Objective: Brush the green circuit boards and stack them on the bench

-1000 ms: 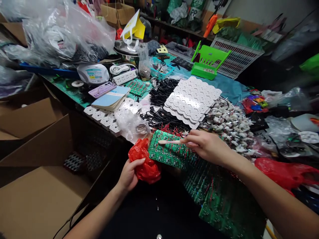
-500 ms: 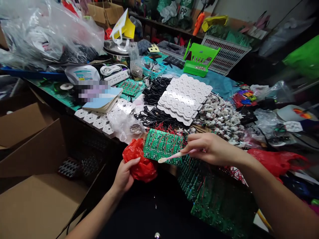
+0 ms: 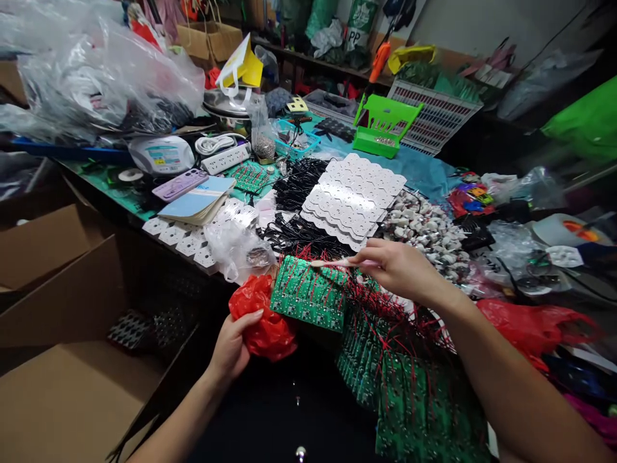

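Two hands busy: your left grip (image 3: 232, 344) is wrapped round the red bag (image 3: 267, 331) just left of the green board (image 3: 308, 301); your right grip (image 3: 398, 267) pinches the pale stick (image 3: 335, 263) over its upper part, white panels (image 3: 351, 193) beyond. I'd go light so you don't snag the red wires (image 3: 380, 301).

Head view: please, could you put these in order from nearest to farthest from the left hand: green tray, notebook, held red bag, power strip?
1. Held red bag: in the grasp of the left hand.
2. Notebook: left, beyond the bag.
3. Power strip: behind the notebook, slightly to its right.
4. Green tray: farthest back, well right of the strip.
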Tool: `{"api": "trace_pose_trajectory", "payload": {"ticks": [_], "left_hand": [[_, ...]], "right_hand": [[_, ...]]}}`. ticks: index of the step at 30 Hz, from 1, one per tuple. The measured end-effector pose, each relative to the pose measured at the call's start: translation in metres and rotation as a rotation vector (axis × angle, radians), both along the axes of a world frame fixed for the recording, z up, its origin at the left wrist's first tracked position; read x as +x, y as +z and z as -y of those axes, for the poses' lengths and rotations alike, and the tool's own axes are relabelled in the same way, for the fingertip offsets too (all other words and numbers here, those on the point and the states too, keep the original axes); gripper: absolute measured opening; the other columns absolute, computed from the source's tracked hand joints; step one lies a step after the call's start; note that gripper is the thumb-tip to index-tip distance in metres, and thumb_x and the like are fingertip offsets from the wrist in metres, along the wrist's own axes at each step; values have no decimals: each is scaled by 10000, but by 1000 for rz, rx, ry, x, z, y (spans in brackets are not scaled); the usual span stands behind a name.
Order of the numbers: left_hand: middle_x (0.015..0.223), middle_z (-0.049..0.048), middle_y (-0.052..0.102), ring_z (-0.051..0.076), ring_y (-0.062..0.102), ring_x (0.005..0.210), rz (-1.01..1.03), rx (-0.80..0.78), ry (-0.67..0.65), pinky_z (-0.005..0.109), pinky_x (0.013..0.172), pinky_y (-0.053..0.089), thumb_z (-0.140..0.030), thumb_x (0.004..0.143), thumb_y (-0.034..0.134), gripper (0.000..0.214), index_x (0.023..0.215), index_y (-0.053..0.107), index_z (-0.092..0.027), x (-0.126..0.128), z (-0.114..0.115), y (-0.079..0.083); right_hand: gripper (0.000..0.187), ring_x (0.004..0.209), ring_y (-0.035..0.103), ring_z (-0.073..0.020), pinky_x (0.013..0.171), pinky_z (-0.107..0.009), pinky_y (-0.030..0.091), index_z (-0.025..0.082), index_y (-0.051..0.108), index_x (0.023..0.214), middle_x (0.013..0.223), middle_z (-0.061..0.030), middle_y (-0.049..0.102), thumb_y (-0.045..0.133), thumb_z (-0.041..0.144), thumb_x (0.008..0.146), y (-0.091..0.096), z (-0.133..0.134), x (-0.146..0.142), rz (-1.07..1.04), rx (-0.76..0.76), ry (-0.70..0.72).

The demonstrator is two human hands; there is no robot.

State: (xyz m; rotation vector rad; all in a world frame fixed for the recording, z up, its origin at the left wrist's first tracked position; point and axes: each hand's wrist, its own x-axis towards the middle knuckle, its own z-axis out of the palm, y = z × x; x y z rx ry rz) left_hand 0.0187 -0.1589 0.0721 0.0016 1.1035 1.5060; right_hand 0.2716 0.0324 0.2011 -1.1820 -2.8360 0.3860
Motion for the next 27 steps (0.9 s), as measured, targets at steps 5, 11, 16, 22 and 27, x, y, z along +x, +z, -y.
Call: {"api": "trace_pose_trajectory", "payload": {"ticks": [5,11,16,22,27], "left_hand": [[995,111,779,310,746,919,-8,-16,20,401,837,627,-156,629,842,450,1063,726,-131,2,0,0],[1020,103,778,289,751,909,-30,-27,20,370,833,629,-134,645,825,524,1155,702,-148,1,0,3],[1029,103,778,288,751,914,-43,-50,15,365,824,631,-122,643,822,550,1177,695,-151,-1,-1,6],[1045,116,772,311,747,918,-56,-65,-59,404,817,634,-136,646,824,568,1194,680,-148,-4,1,5],[916,98,782,278,752,770,-165,-119,-58,365,708,645,-109,600,817,441,1028,712,-127,-42,-8,13]], "right_hand": [[194,716,590,-136,618,-261,391,255,760,951,851,-26,672,573,273,904,13,-3,12,-131,-160,171],[324,762,604,-131,660,-256,397,285,779,946,858,-6,687,554,88,822,12,12,10,-78,-391,381],[236,794,610,-148,647,-268,380,288,770,933,899,-7,696,582,176,844,1,-1,13,-23,-283,229],[191,754,585,-158,588,-281,335,274,756,898,890,-23,684,569,256,865,8,-18,30,-9,-13,-71],[181,770,607,-149,673,-281,417,260,774,922,868,-30,693,601,297,880,24,-9,41,-91,-304,174]]}}
